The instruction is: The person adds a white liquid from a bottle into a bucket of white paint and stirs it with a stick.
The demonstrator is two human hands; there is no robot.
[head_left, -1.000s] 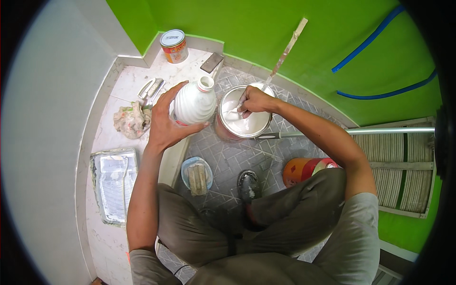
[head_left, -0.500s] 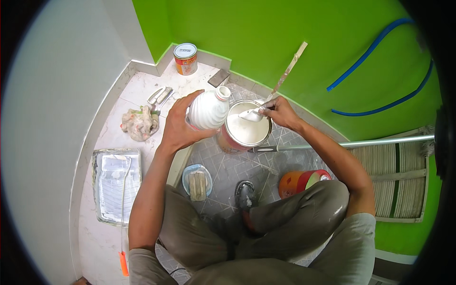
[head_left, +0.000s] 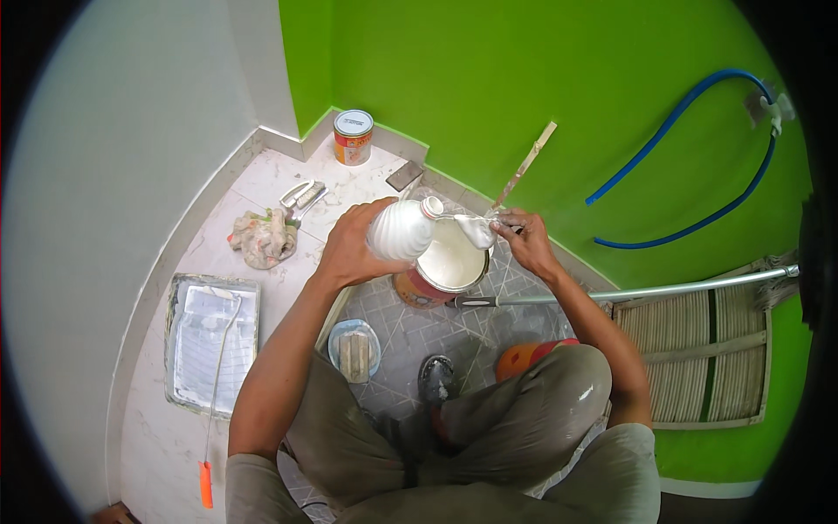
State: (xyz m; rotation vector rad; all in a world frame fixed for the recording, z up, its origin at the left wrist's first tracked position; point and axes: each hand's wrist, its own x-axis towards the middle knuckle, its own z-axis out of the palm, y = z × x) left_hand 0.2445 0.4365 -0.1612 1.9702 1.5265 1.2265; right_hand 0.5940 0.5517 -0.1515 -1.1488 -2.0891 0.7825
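My left hand (head_left: 353,244) is wrapped round a white ribbed plastic bottle (head_left: 401,231), tilted with its uncapped mouth toward the right. Just below the bottle stands an opened paint can (head_left: 419,293) filled with creamy white paint (head_left: 451,255). Between its fingertips my right hand (head_left: 526,240) pinches a small white scoop-like piece (head_left: 476,231), coated in white. That piece hangs over the can's far right rim, close to the bottle mouth; its exact kind is unclear. A flat wooden stick (head_left: 528,162) rises behind my right hand, its lower end hidden.
At left lies a paint tray (head_left: 256,349) with an orange-handled roller (head_left: 206,485). A crumpled rag (head_left: 264,240), a brush (head_left: 305,194) and a closed can (head_left: 353,140) sit farther off. A metal pole (head_left: 698,288) crosses at right; a blue basin (head_left: 374,336) is near my foot.
The view has shifted. My right hand has raised the white piece slightly, turning it so that it hangs nearer the can's right rim. The bottle, still in my left hand, leans more to the right.
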